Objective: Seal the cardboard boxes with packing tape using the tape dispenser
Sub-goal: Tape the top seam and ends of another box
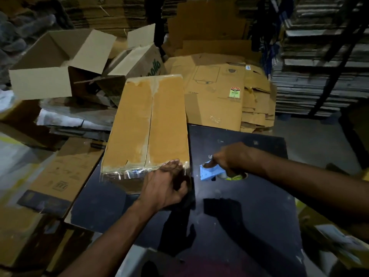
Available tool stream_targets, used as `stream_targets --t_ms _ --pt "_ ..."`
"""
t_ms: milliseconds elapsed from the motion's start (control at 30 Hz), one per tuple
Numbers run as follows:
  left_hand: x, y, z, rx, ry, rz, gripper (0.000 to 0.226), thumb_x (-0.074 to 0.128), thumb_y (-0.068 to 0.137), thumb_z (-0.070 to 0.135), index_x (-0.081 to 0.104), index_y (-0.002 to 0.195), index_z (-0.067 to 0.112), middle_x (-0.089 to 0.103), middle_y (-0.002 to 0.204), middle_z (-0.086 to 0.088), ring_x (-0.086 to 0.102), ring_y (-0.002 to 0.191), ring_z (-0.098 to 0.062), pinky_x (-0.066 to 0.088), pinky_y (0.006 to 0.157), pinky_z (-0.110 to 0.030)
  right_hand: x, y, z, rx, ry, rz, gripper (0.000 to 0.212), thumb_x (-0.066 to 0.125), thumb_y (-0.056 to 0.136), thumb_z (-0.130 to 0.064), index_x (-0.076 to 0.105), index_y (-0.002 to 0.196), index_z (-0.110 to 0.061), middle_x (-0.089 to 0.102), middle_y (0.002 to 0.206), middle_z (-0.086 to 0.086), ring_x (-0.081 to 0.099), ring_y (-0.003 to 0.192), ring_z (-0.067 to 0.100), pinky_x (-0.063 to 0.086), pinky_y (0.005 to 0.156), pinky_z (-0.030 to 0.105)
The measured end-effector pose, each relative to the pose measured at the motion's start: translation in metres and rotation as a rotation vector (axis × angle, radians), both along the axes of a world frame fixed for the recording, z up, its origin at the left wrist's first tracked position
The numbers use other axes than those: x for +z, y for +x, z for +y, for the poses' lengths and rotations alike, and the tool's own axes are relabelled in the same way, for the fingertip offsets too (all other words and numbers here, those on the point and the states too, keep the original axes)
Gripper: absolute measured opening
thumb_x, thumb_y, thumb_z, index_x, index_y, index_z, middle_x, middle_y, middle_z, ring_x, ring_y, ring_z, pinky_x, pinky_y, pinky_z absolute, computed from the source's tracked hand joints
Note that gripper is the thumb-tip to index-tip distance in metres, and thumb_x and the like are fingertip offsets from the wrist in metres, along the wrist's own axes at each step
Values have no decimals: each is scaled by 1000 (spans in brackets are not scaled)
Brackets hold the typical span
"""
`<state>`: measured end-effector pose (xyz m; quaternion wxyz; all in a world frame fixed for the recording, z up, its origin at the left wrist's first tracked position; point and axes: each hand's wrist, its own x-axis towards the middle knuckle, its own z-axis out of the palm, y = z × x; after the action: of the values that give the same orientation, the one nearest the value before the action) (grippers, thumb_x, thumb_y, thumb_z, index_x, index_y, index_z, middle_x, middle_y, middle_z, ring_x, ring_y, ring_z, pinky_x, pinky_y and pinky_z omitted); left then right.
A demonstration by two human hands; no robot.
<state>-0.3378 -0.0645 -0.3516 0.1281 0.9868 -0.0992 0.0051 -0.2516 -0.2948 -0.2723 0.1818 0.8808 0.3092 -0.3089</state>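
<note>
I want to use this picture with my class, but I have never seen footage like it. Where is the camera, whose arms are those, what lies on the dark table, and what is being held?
There is no machine here. One camera sits on a person's head and looks forward and down, so the arms are that person's own. On the dark table lies a closed cardboard box with shiny tape over its near end. The left hand presses flat on that taped end. The right hand grips a blue tape dispenser beside the box. Behind lie flattened cartons and an open box.
</note>
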Motion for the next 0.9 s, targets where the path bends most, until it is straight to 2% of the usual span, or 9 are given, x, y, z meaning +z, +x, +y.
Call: stream_targets --t_ms 100,200,300,367,433,500,567,700,900 --pt "7 2 -3 -14 46 6 62 57 79 56 72 127 20 63 146 -3 68 122 -25 60 91 -44 -22 7 1 37 81 -29 71 65 91 -20 40 154 -40 60 137 -3 60 119 22 48 79 32" --pt "9 3 -2 -22 83 11 63 58 79 56 72 130 22 63 146 0 70 118 -26 59 90 -43 -35 14 7 -3 98 -27 73 69 86 -14 46 151 -41 66 125 -4 65 108 22 46 69 31" --pt "8 6 0 -34 104 -10 61 61 78 55 74 129 23 65 142 1 73 111 -26 60 87 -41 -52 14 3 19 -51 -22 68 63 94 -10 46 152 -41 57 142 -14 64 111 20 47 71 33" --pt "10 7 1 -49 116 -22 57 62 79 54 76 124 23 67 139 3 75 104 -28 61 83 -40 -66 11 -9 28 -42 -9 66 59 92 -2 52 149 -35 60 141 -13 63 91 14 43 69 27" --pt "13 10 -1 -98 155 -33 48 60 81 57 76 113 26 71 132 7 76 95 -29 62 75 -39 -83 8 -24 -36 1 58 71 59 88 2 52 150 -33 64 137 -12 67 100 15 42 67 23" --pt "17 14 1 -134 178 -68 39 58 82 58 73 104 29 75 117 12 75 84 -26 61 67 -35 -99 2 -35 -80 42 82 60 64 93 -9 54 148 -31 63 139 -7 66 117 22 48 83 25" --pt "20 21 7 -165 206 -119 43 62 81 59 73 116 35 74 116 16 75 91 -20 60 68 -33 -126 -1 -42 -121 87 55 49 69 92 -27 60 140 -35 65 136 -5 67 115 25 53 96 35" --pt "16 46 15 -378 378 -88 61 58 83 69 66 134 37 62 123 8 66 100 -20 60 70 -34 -162 -2 -47 -367 141 166 36 61 95 -45 71 123 -25 69 128 1 68 107 23 54 98 37" --pt "22 77 1 -602 498 -58 68 60 72 81 73 119 34 51 101 0 48 97 -26 47 80 -41 -185 -2 -53 -556 173 265 51 53 97 -60 68 125 -20 66 124 1 66 105 24 53 98 38"
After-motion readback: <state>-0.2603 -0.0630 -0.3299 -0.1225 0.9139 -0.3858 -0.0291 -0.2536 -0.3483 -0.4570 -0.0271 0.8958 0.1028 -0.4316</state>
